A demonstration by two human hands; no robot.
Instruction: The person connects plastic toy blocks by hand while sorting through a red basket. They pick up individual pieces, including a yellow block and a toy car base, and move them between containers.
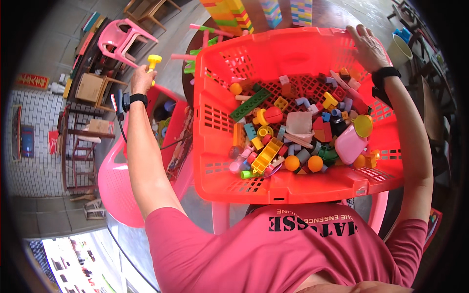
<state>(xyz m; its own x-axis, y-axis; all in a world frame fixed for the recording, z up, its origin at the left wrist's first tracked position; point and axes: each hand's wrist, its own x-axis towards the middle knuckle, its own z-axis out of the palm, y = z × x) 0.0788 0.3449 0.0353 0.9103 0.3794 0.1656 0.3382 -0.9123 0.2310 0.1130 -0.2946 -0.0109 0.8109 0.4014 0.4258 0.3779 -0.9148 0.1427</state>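
My left hand (142,79) is closed around a yellow toy (154,59) — this toy is outside the red basket (312,190), on its left. My right hand (367,46) lies over the far right rim; whether it clenches, I cannot tell. Inside lie a green brick (250,105) and orange balls (292,162).

Basket (317,192): red. T-shaped toy (154,59), left: yellow. Long brick (250,104): dark green. Near balls (292,162): orange. Shirt (254,249): dusty red, black print.
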